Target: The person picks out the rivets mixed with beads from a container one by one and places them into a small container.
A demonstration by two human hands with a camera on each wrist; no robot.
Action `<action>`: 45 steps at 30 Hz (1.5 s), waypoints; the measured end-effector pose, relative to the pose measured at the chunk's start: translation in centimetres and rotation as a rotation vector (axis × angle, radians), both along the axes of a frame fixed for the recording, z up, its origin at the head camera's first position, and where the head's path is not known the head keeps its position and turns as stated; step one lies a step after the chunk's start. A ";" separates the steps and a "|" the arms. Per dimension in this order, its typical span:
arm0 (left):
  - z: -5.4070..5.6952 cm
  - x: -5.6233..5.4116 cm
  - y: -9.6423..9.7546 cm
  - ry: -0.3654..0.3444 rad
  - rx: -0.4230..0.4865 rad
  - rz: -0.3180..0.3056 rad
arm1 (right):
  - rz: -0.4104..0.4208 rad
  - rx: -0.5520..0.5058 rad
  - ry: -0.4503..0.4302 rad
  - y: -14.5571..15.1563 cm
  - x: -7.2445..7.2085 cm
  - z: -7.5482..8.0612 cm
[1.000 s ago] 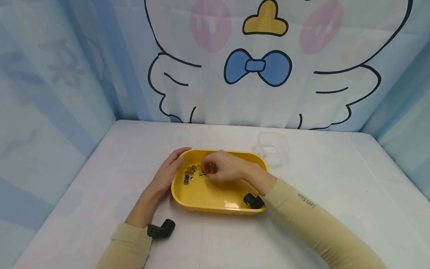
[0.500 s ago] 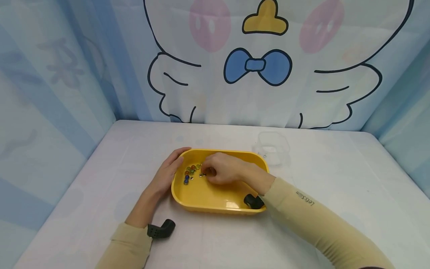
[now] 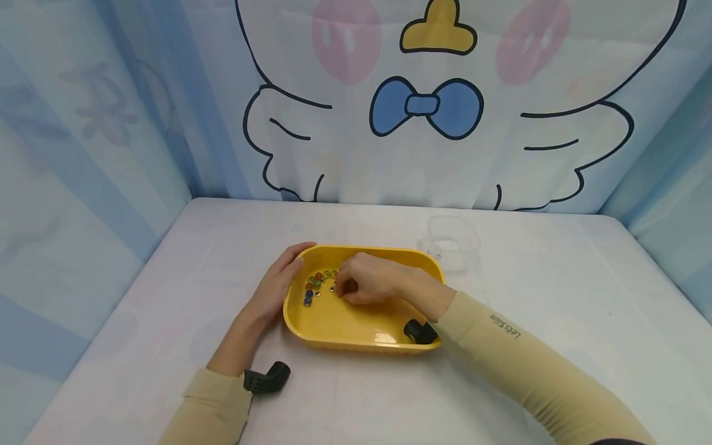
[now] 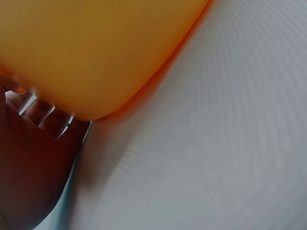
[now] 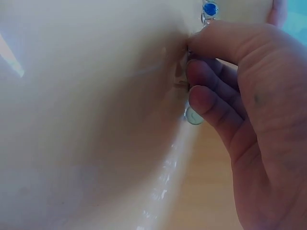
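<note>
A yellow tray [image 3: 356,327] lies on the table. My left hand [image 3: 275,287] holds its left end, thumb over the rim; the left wrist view shows its fingers against the outer wall. Inside the tray my right hand [image 3: 369,279] has curled fingers low over the floor. Thumb and fingertips pinch at a tiny silver piece, mostly hidden by them. A small silver piece with a dark centre [image 3: 332,289] lies just left of the fingertips, another silver piece [image 3: 317,294] farther left. Several glass marbles, green, orange and blue [image 3: 308,298], cluster by the left wall.
Behind the tray's right corner stands a clear plastic box [image 3: 453,238], with a small shiny piece [image 3: 438,256] showing at its left. A black wrist camera [image 3: 419,332] on my right arm hangs over the tray's near right corner. White cloth covers the table [image 3: 556,278].
My right hand has lowered slightly, then shifted a little to the right. One silver piece beside its fingertips is out of sight now. The left hand and tray stay put.
</note>
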State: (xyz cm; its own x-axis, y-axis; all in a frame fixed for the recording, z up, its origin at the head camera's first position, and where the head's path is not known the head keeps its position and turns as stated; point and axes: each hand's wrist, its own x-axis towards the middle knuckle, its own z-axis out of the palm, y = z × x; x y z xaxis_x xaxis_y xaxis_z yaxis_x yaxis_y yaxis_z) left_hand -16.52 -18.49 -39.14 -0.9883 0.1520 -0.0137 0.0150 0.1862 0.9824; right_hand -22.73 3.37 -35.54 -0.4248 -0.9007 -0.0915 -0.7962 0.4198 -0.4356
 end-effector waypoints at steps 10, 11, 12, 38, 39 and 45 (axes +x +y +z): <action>0.0 -0.1 0.1 0.002 -0.013 0.004 | -0.006 0.011 -0.033 0.2 -0.1 0.0; 0.0 -0.1 0.1 0.002 -0.011 0.005 | -0.011 0.010 -0.039 0.2 -0.1 0.0; 0.0 -0.1 0.1 -0.001 -0.010 0.007 | -0.017 0.011 -0.046 0.2 -0.1 -0.1; 0.0 -0.1 0.2 0.000 -0.018 0.012 | -0.093 -0.231 -0.099 1.1 -0.1 0.7; 0.0 -0.1 0.2 0.001 -0.018 0.012 | -0.091 -0.247 -0.093 1.2 -0.1 0.8; 0.0 0.0 0.2 -0.002 -0.027 0.014 | -0.098 -0.334 -0.078 1.6 -0.2 1.0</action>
State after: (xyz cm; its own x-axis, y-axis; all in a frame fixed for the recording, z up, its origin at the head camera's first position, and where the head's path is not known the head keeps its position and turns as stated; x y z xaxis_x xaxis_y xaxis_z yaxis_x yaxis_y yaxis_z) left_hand -16.54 -18.25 -39.09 -0.9903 0.1377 -0.0194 0.0105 0.2131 0.9770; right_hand -22.91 4.98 -34.51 -0.5140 -0.8416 0.1659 -0.7181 0.3163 -0.6199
